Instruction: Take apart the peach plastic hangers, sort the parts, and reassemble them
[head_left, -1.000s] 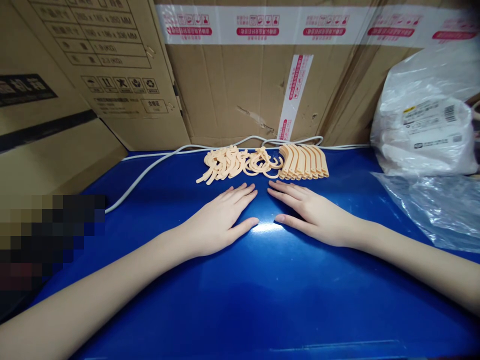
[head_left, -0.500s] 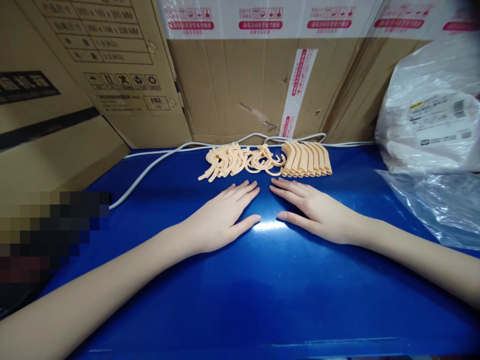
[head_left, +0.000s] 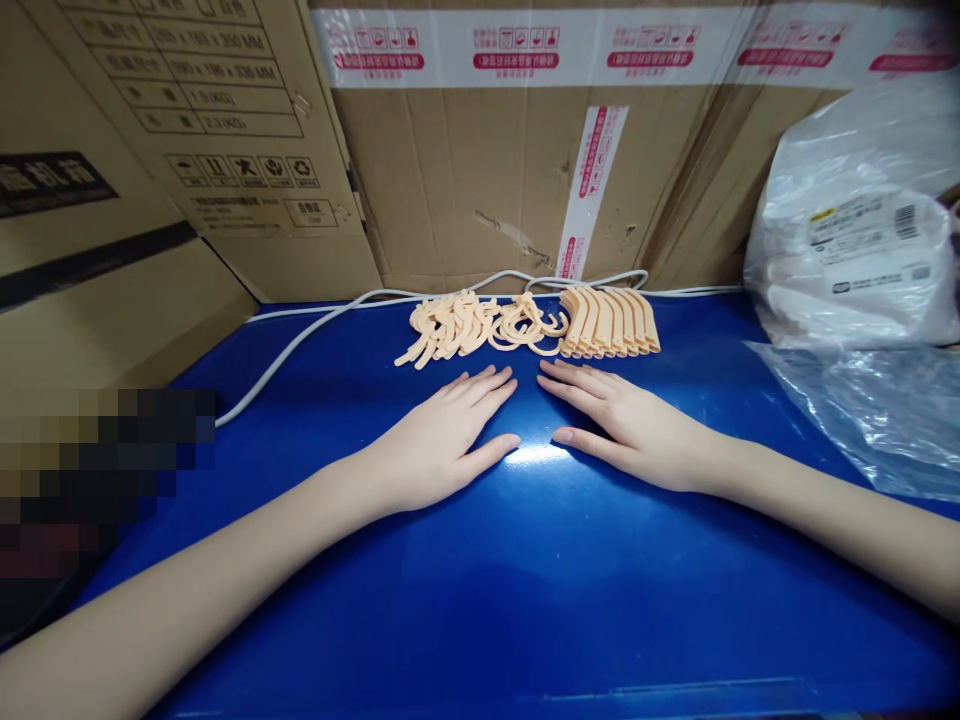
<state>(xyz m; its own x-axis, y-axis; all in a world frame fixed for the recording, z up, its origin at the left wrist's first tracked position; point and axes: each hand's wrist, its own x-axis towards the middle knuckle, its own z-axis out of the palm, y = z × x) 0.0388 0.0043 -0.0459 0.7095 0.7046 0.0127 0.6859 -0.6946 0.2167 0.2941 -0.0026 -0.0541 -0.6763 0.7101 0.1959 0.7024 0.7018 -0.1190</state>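
My left hand lies flat, palm down, on the blue table, fingers stretched toward the back. Beside it my right hand rests the same way, open and holding nothing. Just beyond the fingertips lies a loose heap of peach plastic hook-shaped pieces. To its right, several of the same pieces stand in a neat row. Neither hand touches them.
Cardboard boxes wall the back and left of the table. A white cable runs along the back edge. Clear plastic bags with a labelled white pack sit at the right. A blurred patch covers the lower left.
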